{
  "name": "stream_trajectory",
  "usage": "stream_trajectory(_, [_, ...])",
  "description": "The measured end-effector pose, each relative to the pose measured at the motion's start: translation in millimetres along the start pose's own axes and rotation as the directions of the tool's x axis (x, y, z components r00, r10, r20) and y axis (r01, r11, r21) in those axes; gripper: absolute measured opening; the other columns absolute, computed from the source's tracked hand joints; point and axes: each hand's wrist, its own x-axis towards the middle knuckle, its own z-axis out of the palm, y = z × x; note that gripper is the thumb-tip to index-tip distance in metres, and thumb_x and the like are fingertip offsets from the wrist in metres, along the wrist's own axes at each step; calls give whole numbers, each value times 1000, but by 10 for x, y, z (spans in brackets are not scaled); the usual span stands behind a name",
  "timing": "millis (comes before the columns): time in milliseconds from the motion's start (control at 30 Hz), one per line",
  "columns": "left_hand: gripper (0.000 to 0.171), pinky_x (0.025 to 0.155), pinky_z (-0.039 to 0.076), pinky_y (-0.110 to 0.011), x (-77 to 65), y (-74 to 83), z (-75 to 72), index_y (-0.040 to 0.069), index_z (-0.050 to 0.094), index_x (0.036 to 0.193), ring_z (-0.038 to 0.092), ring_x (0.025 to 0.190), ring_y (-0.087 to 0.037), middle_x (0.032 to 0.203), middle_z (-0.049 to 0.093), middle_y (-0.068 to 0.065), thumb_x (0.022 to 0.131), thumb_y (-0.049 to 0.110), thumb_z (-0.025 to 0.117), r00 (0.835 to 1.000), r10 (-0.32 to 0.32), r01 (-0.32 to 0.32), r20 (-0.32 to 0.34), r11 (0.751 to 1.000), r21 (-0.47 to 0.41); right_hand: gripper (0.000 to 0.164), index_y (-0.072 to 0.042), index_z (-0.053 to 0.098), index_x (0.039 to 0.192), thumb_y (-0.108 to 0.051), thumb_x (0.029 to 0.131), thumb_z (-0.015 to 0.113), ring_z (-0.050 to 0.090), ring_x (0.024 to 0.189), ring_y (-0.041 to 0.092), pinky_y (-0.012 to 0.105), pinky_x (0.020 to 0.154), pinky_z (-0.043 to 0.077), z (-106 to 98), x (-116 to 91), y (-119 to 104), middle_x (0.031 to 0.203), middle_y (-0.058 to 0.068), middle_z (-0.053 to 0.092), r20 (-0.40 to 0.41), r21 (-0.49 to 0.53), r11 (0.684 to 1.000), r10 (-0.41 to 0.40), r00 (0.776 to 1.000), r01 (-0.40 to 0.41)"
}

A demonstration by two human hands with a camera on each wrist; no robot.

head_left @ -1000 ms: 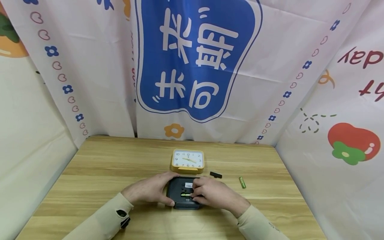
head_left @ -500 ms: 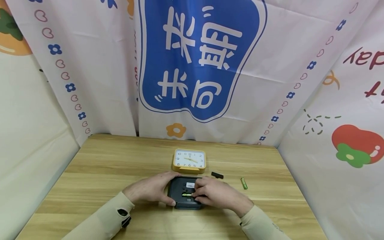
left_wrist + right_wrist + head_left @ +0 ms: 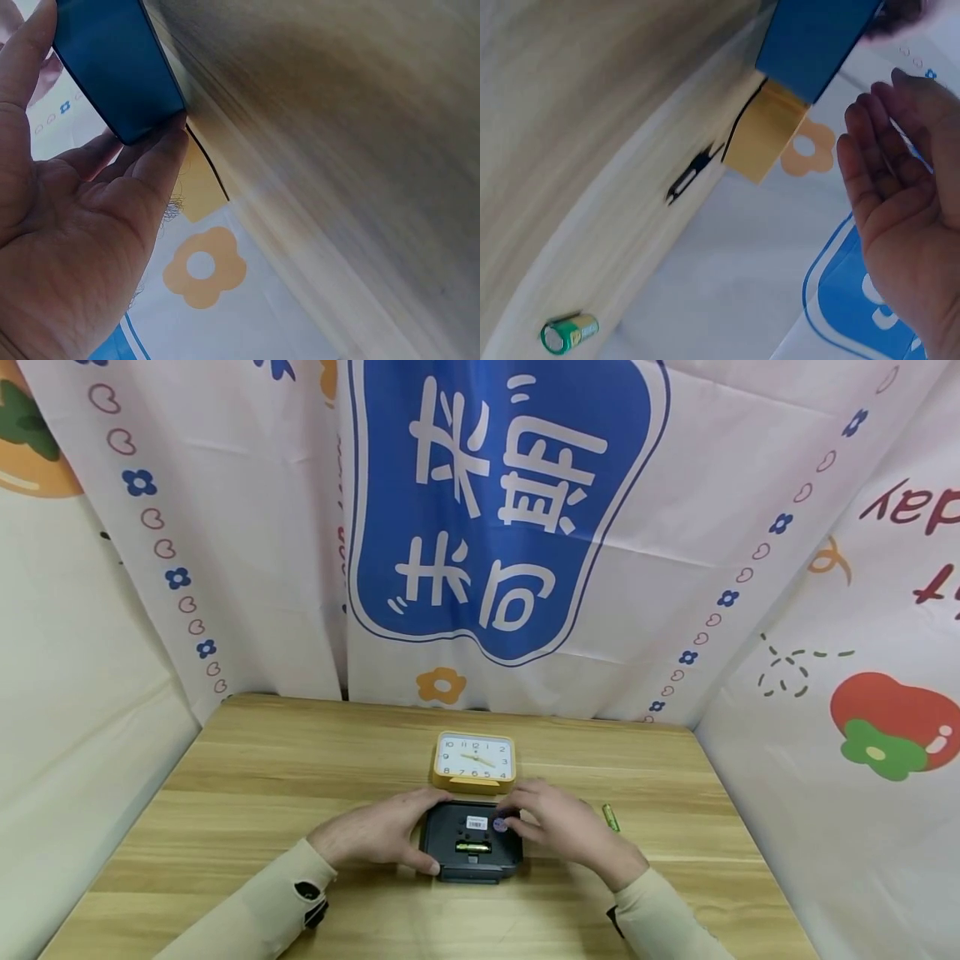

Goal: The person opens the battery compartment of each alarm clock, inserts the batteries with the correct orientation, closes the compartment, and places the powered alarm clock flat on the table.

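Note:
A dark blue desk clock [image 3: 448, 827] lies face down on the table, its black back up. One green battery [image 3: 474, 847] sits in the slot of that back. My left hand [image 3: 381, 835] grips the clock's left side, thumb at the front corner and fingers at the far one. The left wrist view shows the fingers against the clock's blue side [image 3: 116, 71]. Over the clock's right far corner is my right hand [image 3: 558, 823], fingers loosely bent and holding nothing. In the right wrist view, this hand [image 3: 907, 202] is apart from the clock [image 3: 817, 45].
A yellow clock [image 3: 474, 758] stands just behind the dark one. A second green battery [image 3: 611, 817] lies to the right on the wooden table [image 3: 315, 760]. The small black battery cover [image 3: 694, 172] shows in the right wrist view; my right hand hides it from the head view.
My right hand has let go of the battery in the slot and moved up and right, uncovering the battery and a round purple sticker. My left hand keeps its grip.

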Motion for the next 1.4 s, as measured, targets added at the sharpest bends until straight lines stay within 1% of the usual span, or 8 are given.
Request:
stream_trajectory(133, [107, 137, 48, -67, 3, -3, 15, 7, 52, 173, 62, 157, -38, 171, 63, -17, 87, 37, 107, 1000, 4, -4, -6, 1000, 8, 20, -9, 85, 130, -15, 111, 82, 82, 114, 20, 39, 99, 73, -29, -12, 115, 126, 4, 85, -58, -6, 998, 67, 996, -68])
stream_trajectory(300, [107, 138, 48, -67, 3, 2, 21, 7, 52, 173, 62, 158, -38, 171, 63, -17, 86, 36, 108, 1000, 1, 0, -14, 1000, 11, 20, -4, 85, 125, -4, 106, 84, 81, 103, 21, 37, 92, 73, -12, -19, 263, 115, 7, 84, -101, 6, 986, 166, 981, -166])
stream_trajectory(500, [108, 138, 47, -69, -5, 19, 18, 7, 52, 173, 61, 159, -40, 172, 63, -18, 85, 35, 108, 1000, 8, -8, -19, 1000, 9, 17, -6, 86, 119, -4, 103, 88, 79, 103, 20, 44, 95, 73, 15, -25, 345, 112, 5, 83, -82, 32, 948, 319, 944, -318])
stream_trajectory(633, [110, 139, 46, -69, -5, 26, 18, 6, 50, 174, 60, 161, -42, 173, 62, -19, 85, 36, 108, 1000, 14, -13, -16, 1000, 10, 10, -8, 86, 111, -5, 101, 90, 72, 93, 14, 38, 87, 70, 46, -23, 380, 103, 2, 79, -65, 5, 926, 378, 924, -378])
stream_trajectory(733, [112, 139, 46, -69, -1, 21, 21, 5, 49, 175, 59, 162, -42, 174, 61, -19, 86, 38, 107, 1000, 7, -7, -15, 1000, 13, 9, -10, 84, 102, -4, 100, 90, 65, 87, 11, 34, 79, 64, 73, -18, 411, 96, 0, 75, -57, -30, 920, 388, 920, -390])
stream_trajectory(867, [112, 139, 46, -69, -2, 22, 19, 3, 48, 175, 59, 162, -42, 174, 60, -20, 86, 38, 107, 1000, 4, -4, -17, 1000, 18, 14, -12, 80, 94, -3, 99, 90, 60, 82, 11, 32, 73, 59, 101, -10, 448, 90, -1, 71, -40, -63, 920, 386, 922, -388])
stream_trajectory(1133, [116, 140, 45, -69, -5, 51, 21, 2, 46, 176, 58, 162, -42, 176, 58, -22, 84, 35, 108, 1000, -6, 6, -13, 1000, -6, 19, -12, 77, 88, -4, 99, 91, 61, 80, 12, 34, 73, 62, 173, 26, 521, 89, 0, 71, -18, -109, 917, 384, 923, -384])
stream_trajectory(1400, [115, 140, 44, -69, -12, 60, 10, 1, 45, 176, 57, 162, -43, 177, 55, -23, 85, 34, 108, 1000, -7, 7, 0, 1000, -28, 24, -14, 74, 85, -4, 101, 87, 58, 77, 11, 31, 68, 59, 186, 32, 539, 86, -1, 68, -3, -124, 909, 401, 916, -398])
